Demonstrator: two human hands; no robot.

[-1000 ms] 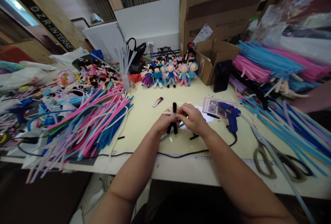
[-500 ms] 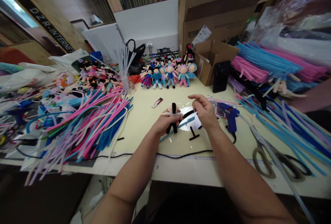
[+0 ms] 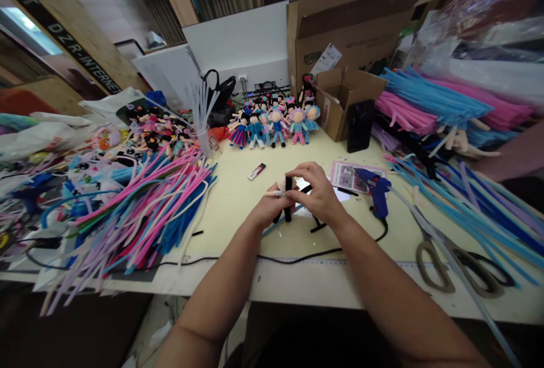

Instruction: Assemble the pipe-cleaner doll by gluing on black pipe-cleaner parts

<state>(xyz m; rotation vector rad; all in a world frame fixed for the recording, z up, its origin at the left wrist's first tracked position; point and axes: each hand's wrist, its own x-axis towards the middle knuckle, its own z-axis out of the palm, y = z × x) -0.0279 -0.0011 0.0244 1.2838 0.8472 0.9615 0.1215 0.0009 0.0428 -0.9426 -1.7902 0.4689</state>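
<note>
My left hand (image 3: pixel 267 210) is closed around a small pipe-cleaner doll (image 3: pixel 288 185) with a cream head and arm and black parts. My right hand (image 3: pixel 318 193) meets it from the right, thumb and fingers pinching at the doll's upright black strip. Fingers cover much of the doll, so its front is partly hidden. Below the right hand lies a black T-shaped pipe-cleaner piece (image 3: pixel 318 225). A blue pipe-cleaner strip (image 3: pixel 272 225) shows by the left hand. Right of both hands rests a blue glue gun (image 3: pixel 379 193) beside a pink-edged printed card (image 3: pixel 343 174).
Loose pipe cleaners (image 3: pixel 157 204) cover the left side; more lie right, near large scissors (image 3: pixel 437 266). Finished dolls (image 3: pixel 276 124) stand at the back beside a cardboard box (image 3: pixel 340 99) and a black phone-like object (image 3: pixel 360 124). A black cord (image 3: pixel 293 259) crosses the front.
My right hand has moved left and down from beside the doll to pinch at its black strip. More of the pink-edged card shows. The left hand keeps hold of the doll.
</note>
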